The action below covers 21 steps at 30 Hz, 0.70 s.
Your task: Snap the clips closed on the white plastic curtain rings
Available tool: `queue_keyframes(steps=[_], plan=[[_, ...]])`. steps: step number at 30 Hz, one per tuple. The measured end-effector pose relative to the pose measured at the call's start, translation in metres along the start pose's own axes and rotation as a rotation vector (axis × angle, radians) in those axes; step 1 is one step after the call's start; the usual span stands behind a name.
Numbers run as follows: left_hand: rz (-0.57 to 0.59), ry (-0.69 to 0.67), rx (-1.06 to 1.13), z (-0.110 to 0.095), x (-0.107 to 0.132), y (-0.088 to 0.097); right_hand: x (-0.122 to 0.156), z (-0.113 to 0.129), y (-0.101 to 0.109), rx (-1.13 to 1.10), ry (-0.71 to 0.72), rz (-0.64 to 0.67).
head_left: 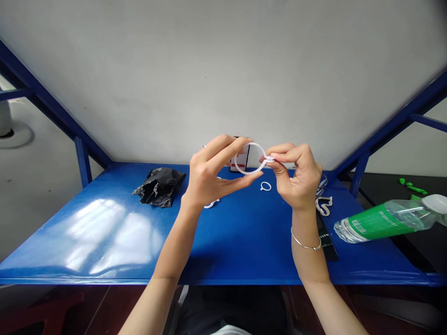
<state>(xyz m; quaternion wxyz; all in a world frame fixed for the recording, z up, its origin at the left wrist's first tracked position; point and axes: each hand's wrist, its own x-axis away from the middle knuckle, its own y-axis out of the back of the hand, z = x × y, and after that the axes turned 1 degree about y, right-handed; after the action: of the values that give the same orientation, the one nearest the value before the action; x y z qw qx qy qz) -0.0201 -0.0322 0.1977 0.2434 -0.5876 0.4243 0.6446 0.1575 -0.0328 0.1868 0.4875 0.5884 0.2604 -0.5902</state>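
A white plastic ring with a small tabbed clasp is held up above the table between both hands. My left hand is curved around its left side, thumb against the bottom and fingers along the top. The clasp end is pinched between the thumb and fingers of my right hand. Below and behind the hands, a smaller white ring lies flat on the blue table. More white pieces lie beyond my left wrist, partly hidden by it.
A phone leans at the wall behind the ring. Left of it sits a crumpled black plastic bag. On the right are a green-labelled bottle, a white outlined piece and a dark flat packet. Blue frame bars slope along both sides.
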Motion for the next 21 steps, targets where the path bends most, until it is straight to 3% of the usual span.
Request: queue_keyframes(steps=[21], plan=[[0.062,0.013,0.01,-0.0012,0.0017,0.0005,-0.0005,0.0,0.0023,0.01,0.027,-0.012]])
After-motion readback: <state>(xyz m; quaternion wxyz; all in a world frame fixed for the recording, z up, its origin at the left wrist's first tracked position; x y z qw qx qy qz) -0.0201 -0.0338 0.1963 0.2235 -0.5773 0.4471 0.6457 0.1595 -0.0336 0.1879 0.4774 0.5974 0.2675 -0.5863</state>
